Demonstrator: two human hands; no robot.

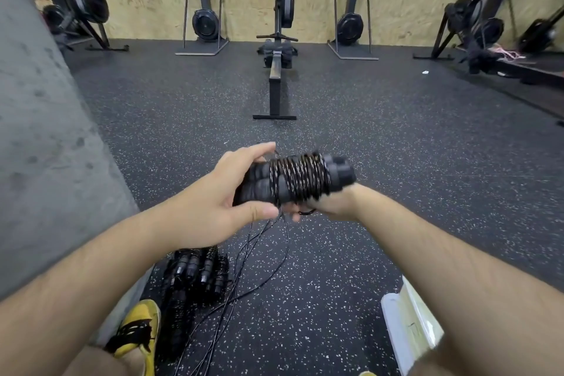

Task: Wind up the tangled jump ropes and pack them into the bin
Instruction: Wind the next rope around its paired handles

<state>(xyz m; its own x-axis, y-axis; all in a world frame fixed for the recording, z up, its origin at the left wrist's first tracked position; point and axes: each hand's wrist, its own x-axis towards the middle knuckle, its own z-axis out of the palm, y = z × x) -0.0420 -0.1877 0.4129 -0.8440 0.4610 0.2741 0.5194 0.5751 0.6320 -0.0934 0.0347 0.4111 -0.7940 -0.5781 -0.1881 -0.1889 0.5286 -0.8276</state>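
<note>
A black jump rope bundle (294, 180), two handles side by side with cord wound around them, is held at chest height. My left hand (222, 192) grips the handles' left end, thumb below and fingers above. My right hand (323, 207) sits under the bundle's right end and pinches the cord near a small black loop. The loose cord (244, 259) hangs from the bundle down to the floor. A pile of wound black jump ropes (195, 272) lies on the floor at lower left. A white bin corner (406, 320) shows at lower right, partly behind my right forearm.
A grey concrete pillar (45, 131) stands at the left. A rowing machine (276, 70) lies straight ahead, with other black exercise machines along the plywood wall. My yellow shoe (140, 330) is at the bottom left. The floor is speckled black rubber.
</note>
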